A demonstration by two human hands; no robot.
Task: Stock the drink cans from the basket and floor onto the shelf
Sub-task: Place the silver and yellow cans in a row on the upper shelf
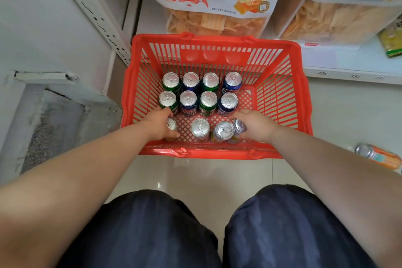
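A red plastic basket (282,98) stands on the floor in front of my knees. Several upright drink cans fill its far part, green ones (171,81) and blue ones (232,81) in two rows. Along the near wall stand more cans, among them a silver-topped one (200,129) and an orange-yellow one (224,131). My left hand (159,124) grips a can (171,124) at the near left, mostly hidden by the fingers. My right hand (256,125) grips a tilted can (240,126) at the near right. An orange can (378,155) lies on its side on the floor to the right.
A white shelf (348,65) runs behind the basket with large bags of crisps (215,0) and a green-yellow packet (391,39). A perforated metal shelf upright (91,13) slants at the left. A grey broken ledge (54,98) sits at the left floor. My dark trousers fill the foreground.
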